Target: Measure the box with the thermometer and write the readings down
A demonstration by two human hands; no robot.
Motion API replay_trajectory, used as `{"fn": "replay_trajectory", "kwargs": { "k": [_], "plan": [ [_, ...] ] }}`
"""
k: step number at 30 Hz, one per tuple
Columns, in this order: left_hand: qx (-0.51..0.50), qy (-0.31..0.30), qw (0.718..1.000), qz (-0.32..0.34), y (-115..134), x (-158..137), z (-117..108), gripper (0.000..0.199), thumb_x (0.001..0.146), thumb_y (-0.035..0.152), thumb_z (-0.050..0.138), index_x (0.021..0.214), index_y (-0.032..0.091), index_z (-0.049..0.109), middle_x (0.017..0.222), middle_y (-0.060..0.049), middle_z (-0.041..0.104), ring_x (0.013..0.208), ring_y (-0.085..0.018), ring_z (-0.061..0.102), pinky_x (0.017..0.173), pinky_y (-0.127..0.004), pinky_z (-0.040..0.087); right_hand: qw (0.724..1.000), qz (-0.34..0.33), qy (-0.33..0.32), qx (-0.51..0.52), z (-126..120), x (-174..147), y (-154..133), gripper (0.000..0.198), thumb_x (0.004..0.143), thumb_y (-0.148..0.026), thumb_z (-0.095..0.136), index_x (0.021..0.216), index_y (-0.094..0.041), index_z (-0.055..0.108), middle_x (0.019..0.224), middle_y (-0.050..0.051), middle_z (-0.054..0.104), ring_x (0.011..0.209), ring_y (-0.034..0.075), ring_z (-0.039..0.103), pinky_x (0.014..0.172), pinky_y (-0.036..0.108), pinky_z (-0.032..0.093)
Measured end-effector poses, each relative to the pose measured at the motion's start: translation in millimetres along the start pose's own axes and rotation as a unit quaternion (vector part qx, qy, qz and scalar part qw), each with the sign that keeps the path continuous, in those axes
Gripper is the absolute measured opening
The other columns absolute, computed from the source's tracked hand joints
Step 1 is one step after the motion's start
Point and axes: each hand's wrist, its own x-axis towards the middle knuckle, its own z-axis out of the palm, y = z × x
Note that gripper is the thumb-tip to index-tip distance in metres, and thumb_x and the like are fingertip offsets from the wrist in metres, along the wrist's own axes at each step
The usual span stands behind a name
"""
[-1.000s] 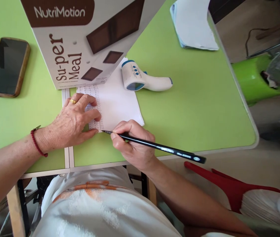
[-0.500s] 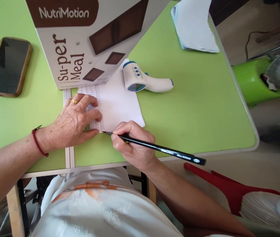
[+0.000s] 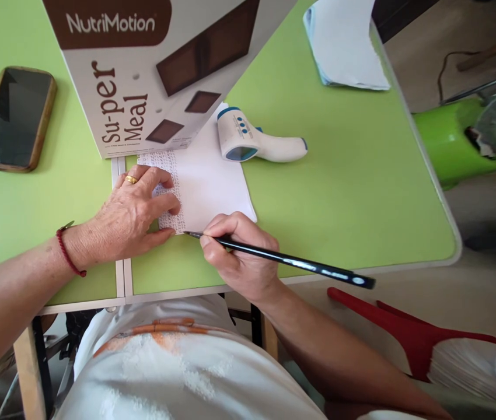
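Note:
A white sheet of paper lies on the green table, its left part covered with rows of small handwriting. My left hand rests on the paper's left side with fingers apart and bent, holding nothing. In my right hand is a long black pencil, pinched between thumb and fingers. Its tip meets the paper's near edge, beside my left thumb. A white and blue infrared thermometer lies partly over the sheet's right side. Behind, a NutriMotion box stands over the paper's far end and hides it.
A phone in a brown case lies at the left of the table. Folded papers sit at the far right edge. Off the table are a green bin and a red chair.
My right hand has shifted slightly to the right, and the pencil's tip has moved a little right along the paper's near edge. My left hand stays in place.

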Motion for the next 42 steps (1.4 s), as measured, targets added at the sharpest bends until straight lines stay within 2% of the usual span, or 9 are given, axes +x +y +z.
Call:
{"fn": "replay_trajectory", "kwargs": {
  "k": [10, 16, 23, 34, 42],
  "plan": [
    [0.0, -0.009, 1.0, -0.007, 0.4, 0.7, -0.4, 0.019, 0.082, 0.029, 0.062, 0.096, 0.017, 0.067, 0.12, -0.015, 0.052, 0.11, -0.034, 0.046, 0.095, -0.052, 0.038, 1.0, 0.012, -0.008, -0.017, 0.8, -0.1, -1.6, 0.017, 0.074, -0.011, 0.057, 0.071, -0.024, 0.046, 0.057, -0.006, 0.053, 0.046, 0.009, 0.049, 0.044, 0.02, 0.042],
    [0.0, -0.007, 1.0, -0.004, 0.8, 0.6, -0.3, 0.019, 0.082, 0.028, 0.062, 0.097, 0.017, 0.068, 0.119, -0.015, 0.052, 0.11, -0.034, 0.046, 0.095, -0.052, 0.038, 1.0, -0.014, -0.002, -0.013, 0.3, -0.3, -0.7, 0.02, 0.073, -0.008, 0.058, 0.071, -0.024, 0.046, 0.057, -0.006, 0.052, 0.046, 0.008, 0.048, 0.045, 0.02, 0.04],
    [0.001, -0.011, 1.0, -0.007, 1.2, 0.5, -2.3, 0.018, 0.083, 0.027, 0.061, 0.096, 0.017, 0.067, 0.119, -0.016, 0.052, 0.109, -0.035, 0.046, 0.093, -0.052, 0.039, 1.0, 0.004, 0.021, 0.005, -0.9, -1.4, 0.2, 0.017, 0.075, -0.01, 0.058, 0.072, -0.023, 0.048, 0.059, -0.006, 0.054, 0.047, 0.008, 0.049, 0.044, 0.019, 0.04],
    [0.004, -0.003, 1.0, -0.003, 0.4, 0.8, 0.3, 0.019, 0.083, 0.029, 0.063, 0.096, 0.016, 0.068, 0.119, -0.015, 0.052, 0.109, -0.034, 0.047, 0.094, -0.052, 0.039, 1.0, -0.006, 0.004, -0.008, 0.6, -1.6, 0.9, 0.018, 0.076, -0.008, 0.057, 0.072, -0.022, 0.047, 0.059, -0.007, 0.054, 0.047, 0.007, 0.049, 0.045, 0.018, 0.041],
    [0.0, 0.001, 1.0, 0.0, -0.9, 0.1, 0.2, 0.017, 0.082, 0.028, 0.062, 0.094, 0.017, 0.068, 0.118, -0.014, 0.052, 0.109, -0.034, 0.047, 0.094, -0.052, 0.039, 1.0, 0.005, 0.022, -0.005, -0.7, -1.7, 0.7, 0.016, 0.076, -0.01, 0.058, 0.072, -0.022, 0.048, 0.06, -0.006, 0.053, 0.048, 0.006, 0.049, 0.046, 0.018, 0.041]
  ]
}}
